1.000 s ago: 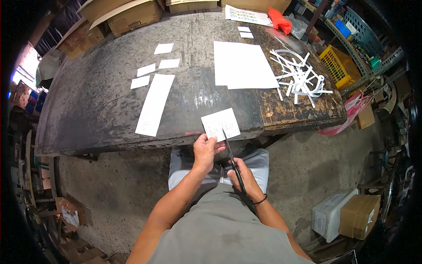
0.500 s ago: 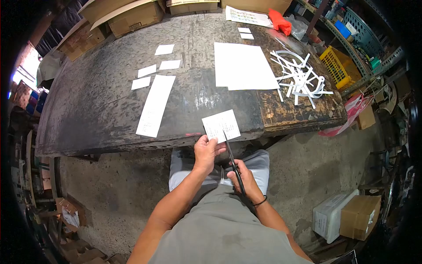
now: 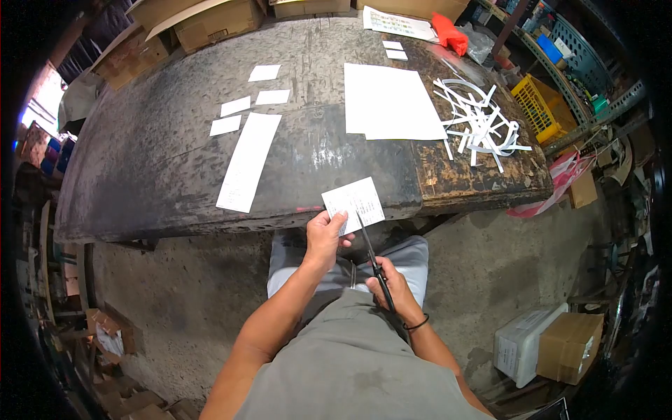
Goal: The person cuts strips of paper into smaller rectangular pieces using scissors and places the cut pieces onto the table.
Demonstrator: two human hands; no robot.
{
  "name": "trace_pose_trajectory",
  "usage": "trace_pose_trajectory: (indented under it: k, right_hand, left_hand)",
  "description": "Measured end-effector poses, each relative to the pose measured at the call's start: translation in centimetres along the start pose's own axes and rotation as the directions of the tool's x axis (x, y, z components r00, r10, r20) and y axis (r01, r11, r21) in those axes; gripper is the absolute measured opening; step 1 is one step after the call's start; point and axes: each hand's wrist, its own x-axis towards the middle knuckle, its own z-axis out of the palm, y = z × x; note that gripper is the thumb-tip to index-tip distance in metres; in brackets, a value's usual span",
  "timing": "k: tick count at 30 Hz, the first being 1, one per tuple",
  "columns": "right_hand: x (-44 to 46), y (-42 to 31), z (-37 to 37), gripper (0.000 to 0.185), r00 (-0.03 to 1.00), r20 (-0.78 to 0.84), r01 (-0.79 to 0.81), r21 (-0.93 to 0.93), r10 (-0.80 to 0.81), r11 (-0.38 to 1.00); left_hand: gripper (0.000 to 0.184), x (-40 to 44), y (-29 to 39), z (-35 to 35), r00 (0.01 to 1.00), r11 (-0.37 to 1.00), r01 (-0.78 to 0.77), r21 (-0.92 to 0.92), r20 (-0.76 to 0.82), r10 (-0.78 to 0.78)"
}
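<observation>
My left hand [image 3: 324,239] pinches the lower left part of a small printed paper [image 3: 359,198] at the table's front edge. In my right hand [image 3: 394,283] are black-handled scissors [image 3: 372,257], their blades pointing up at the paper's lower middle. Whether the blades are parted is hard to make out. A long paper strip [image 3: 249,164] lies on the table to the left, with several small paper pieces [image 3: 272,97] behind it. Large white sheets [image 3: 392,105] rest farther back, right of the middle.
The dark table [image 3: 154,154] spans the view. Thin paper offcuts [image 3: 483,126] are heaped at its right. Cardboard boxes [image 3: 218,26] line the back, near a red bag [image 3: 449,33]. A yellow crate [image 3: 535,101] stands beyond the right edge; boxes [image 3: 568,343] sit on the floor.
My left thumb has moved up onto the paper's printed face, and the paper has shifted slightly down. The scissors and my right hand have moved slightly down and right.
</observation>
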Motion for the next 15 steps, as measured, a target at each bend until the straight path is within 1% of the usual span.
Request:
trace_pose_trajectory:
  k: [1, 3, 7, 9, 13, 15]
  right_hand:
    - [-0.01, -0.05, 0.01, 0.053, 1.0, 0.0, 0.0, 0.0, 0.0, 1.0]
    - [0.0, -0.14, 0.06, 0.055, 0.996, -0.03, 0.076, -0.066, -0.079, 0.995]
    - [0.26, -0.02, 0.43, 0.056, 0.998, -0.029, 0.062, -0.032, -0.063, 0.998]
    - [0.48, 0.06, 0.74, 0.058, 0.987, -0.091, 0.135, -0.011, -0.136, 0.991]
    - [0.73, -0.41, 0.62, 0.062, 0.994, -0.07, 0.084, 0.018, -0.083, 0.996]
    - [0.73, -0.93, 0.35, 0.059, 1.0, -0.023, 0.012, -0.02, -0.012, 1.0]
  left_hand:
    - [0.023, -0.01, -0.05, 0.04, 1.0, 1.0, -0.006, 0.001, -0.005, 0.006]
    - [0.021, -0.04, -0.19, 0.12, 1.0, 1.0, -0.012, 0.002, -0.009, 0.012]
    - [0.021, -0.47, -0.33, 0.41, 1.0, 1.0, -0.016, 0.023, -0.023, 0.016]
    - [0.022, -0.63, -0.38, 0.47, 0.999, 1.0, -0.012, 0.028, -0.03, 0.013]
    - [0.021, -0.88, -0.51, 0.49, 1.0, 1.0, -0.006, 0.028, -0.013, 0.006]
    - [0.021, -0.98, -0.58, 0.53, 1.0, 1.0, -0.004, 0.024, -0.009, 0.004]
